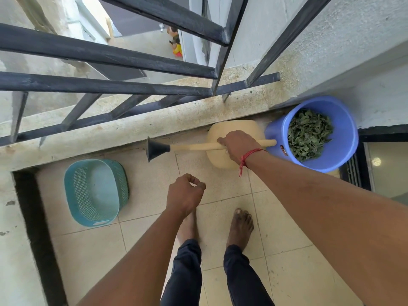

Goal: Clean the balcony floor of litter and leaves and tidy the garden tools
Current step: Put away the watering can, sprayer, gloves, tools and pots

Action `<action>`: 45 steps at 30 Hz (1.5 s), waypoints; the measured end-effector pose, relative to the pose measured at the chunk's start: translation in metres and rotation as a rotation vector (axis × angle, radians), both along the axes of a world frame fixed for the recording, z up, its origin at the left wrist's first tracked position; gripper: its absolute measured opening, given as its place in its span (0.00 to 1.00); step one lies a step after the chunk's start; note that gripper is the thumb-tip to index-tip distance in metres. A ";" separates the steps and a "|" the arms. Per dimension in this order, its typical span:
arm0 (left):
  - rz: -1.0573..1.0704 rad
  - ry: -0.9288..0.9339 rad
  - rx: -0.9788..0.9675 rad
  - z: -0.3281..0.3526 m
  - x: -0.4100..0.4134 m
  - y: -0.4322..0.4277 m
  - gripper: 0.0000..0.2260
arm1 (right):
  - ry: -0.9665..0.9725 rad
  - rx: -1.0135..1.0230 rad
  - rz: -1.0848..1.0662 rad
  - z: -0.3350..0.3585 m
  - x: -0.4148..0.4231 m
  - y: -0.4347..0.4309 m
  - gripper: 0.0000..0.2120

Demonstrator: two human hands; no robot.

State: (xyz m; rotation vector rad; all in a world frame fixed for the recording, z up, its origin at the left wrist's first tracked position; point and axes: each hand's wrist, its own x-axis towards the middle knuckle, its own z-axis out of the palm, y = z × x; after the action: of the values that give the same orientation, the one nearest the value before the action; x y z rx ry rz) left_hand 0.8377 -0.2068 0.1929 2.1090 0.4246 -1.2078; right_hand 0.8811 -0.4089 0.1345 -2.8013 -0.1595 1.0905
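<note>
We look down at a balcony floor of pale square tiles (223,193), edged by a rough concrete kerb (136,127) under a dark metal railing (106,87). Our right hand (239,146), with a red thread (245,159) tied at the wrist, has its fingers wrapped shut around the long handle of a cream plastic watering can (234,131). The can stands against the kerb, its spout running left to a black flared rose (155,149); whether its base rests fully on the tiles we cannot tell, as the hand covers it. Just to the right, touching or nearly touching the can, stands a round blue plastic bucket (344,142) filled with green leaves (309,133). Our left hand (184,195) hangs free over the tiles, fingers loosely curled and holding nothing. Well to the left, a teal oval plastic mesh basket (76,195) sits on the floor beside the kerb. Our bare feet (241,226) stand on the tiles below.
</note>
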 end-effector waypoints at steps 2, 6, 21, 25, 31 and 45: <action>0.000 -0.005 -0.004 0.004 0.000 -0.001 0.06 | -0.015 -0.024 -0.003 0.001 0.000 -0.001 0.18; -0.003 -0.010 -0.016 0.008 -0.002 -0.004 0.06 | -0.015 -0.061 0.001 -0.004 -0.001 0.002 0.18; -0.032 -0.002 -0.009 0.004 -0.020 0.006 0.07 | 0.009 -0.094 0.040 -0.004 0.000 0.002 0.20; -0.047 -0.014 0.003 0.002 -0.022 0.009 0.07 | -0.013 -0.095 0.013 -0.001 -0.007 0.000 0.18; -0.065 -0.005 0.001 0.022 -0.020 0.004 0.07 | -0.204 -0.068 -0.173 0.030 -0.034 0.003 0.20; -0.651 -0.025 -0.041 0.149 -0.068 -0.025 0.05 | -0.179 0.311 -1.673 0.191 -0.266 0.049 0.21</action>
State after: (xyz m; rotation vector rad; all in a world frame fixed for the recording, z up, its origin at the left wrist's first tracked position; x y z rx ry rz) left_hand 0.7692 -0.2314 0.3417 2.2981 -0.3308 -1.5138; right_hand 0.6153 -0.3601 0.3258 -1.6637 1.4848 0.2693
